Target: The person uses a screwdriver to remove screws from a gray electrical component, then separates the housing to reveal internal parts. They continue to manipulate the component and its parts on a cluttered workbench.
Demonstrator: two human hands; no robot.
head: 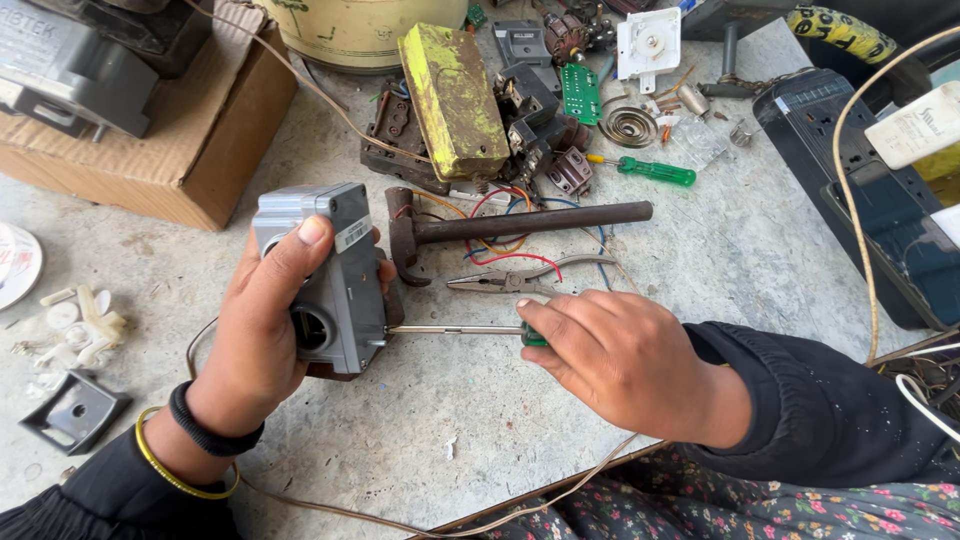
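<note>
My left hand (pixel 255 335) grips a grey box-shaped electrical part (pixel 335 280), held on edge on the concrete bench (pixel 740 250), thumb over its top. My right hand (pixel 620 365) is closed on a green-handled screwdriver (pixel 460 329). The shaft lies level and its tip meets the right side of the grey part. Most of the handle is hidden inside my fist.
Just behind lie a rusty hammer (pixel 520 225), needle-nose pliers (pixel 520 280) and loose coloured wires. Farther back sit a yellow-stained block (pixel 455 100), a second green screwdriver (pixel 650 170), a coil spring and small parts. Cardboard box (pixel 190 150) at left, black power strip (pixel 880 200) at right.
</note>
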